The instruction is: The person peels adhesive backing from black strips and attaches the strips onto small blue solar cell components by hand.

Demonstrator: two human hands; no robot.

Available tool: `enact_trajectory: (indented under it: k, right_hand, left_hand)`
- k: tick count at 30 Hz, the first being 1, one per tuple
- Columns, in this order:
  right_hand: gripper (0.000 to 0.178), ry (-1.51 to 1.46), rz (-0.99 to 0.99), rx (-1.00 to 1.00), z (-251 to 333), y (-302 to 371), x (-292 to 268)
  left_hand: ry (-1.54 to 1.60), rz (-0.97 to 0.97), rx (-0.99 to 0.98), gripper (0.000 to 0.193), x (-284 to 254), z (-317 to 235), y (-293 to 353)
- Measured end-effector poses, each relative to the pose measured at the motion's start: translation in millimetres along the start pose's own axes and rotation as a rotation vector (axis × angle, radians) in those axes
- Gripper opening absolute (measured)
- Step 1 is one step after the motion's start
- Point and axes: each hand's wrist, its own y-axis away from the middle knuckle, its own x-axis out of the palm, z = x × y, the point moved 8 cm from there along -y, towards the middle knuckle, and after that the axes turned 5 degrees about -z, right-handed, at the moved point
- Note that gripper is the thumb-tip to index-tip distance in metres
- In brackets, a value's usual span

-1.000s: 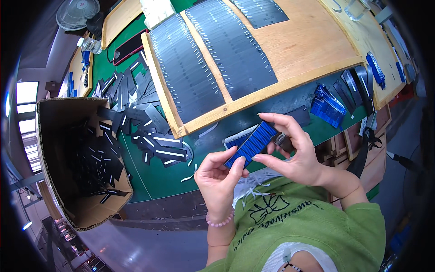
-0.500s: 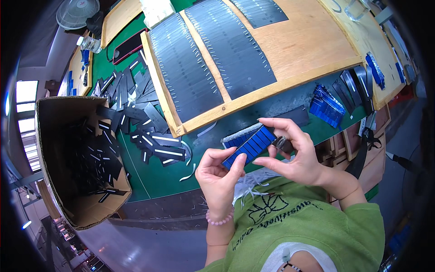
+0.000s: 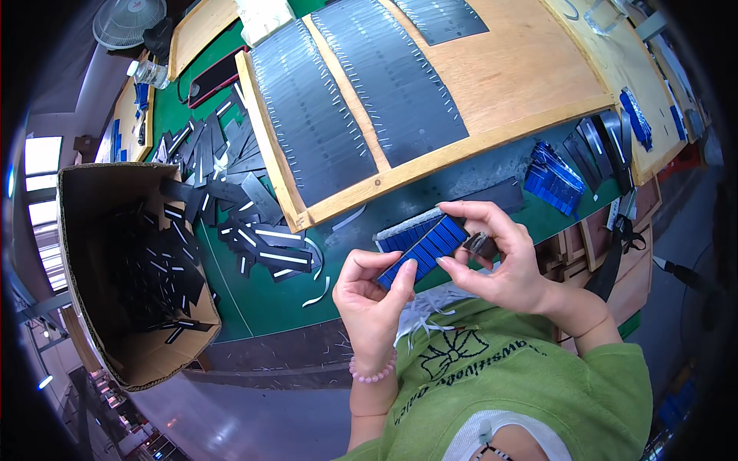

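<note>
My left hand (image 3: pixel 377 296) pinches the lower end of a small blue solar panel strip (image 3: pixel 427 247), thumb on its striped face. The strip is tilted, its upper end toward the right. My right hand (image 3: pixel 503 265) is at that upper end, the index fingertip on its top corner and the thumb by its lower edge. A small dark object (image 3: pixel 482 244) sits at the curled fingers of this hand; its kind I cannot make out. Behind the strip, on the table, lies a stack of similar blue strips (image 3: pixel 392 234) with a pale edge, partly hidden.
A wooden tray (image 3: pixel 492 157) with rows of dark strips stands beyond my hands. Left are loose black strips (image 3: pixel 265 238) and a cardboard box (image 3: pixel 207 323) of black strips. Right lie blue strips (image 3: pixel 555 180). The green table (image 3: pixel 246 303) ends close to my body.
My right thumb has moved in closer to the strip's lower edge. The left hand keeps its pinch, almost unmoved. The view has shifted very slightly.
</note>
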Motion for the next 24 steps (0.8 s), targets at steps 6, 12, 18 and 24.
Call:
enact_trajectory:
  k: [6, 12, 18, 24]
  right_hand:
    - [0.050, 0.012, 0.002, -0.019, 1, 2, 2]
    - [0.051, 0.015, 0.002, -0.002, -1, 4, 1]
    - [0.045, -0.100, 0.066, 0.087, -4, 5, 2]
    - [0.041, -0.056, 0.078, -0.027, -3, 4, 0]
  left_hand:
    - [0.034, 0.011, -0.016, 0.022, 4, 2, -2]
    - [0.008, -0.008, -0.001, 0.025, 4, 3, -3]
    - [0.003, -0.024, 0.055, 0.025, 0, 1, -3]
    - [-0.243, 0.118, 0.008, 0.031, 9, -6, -3]
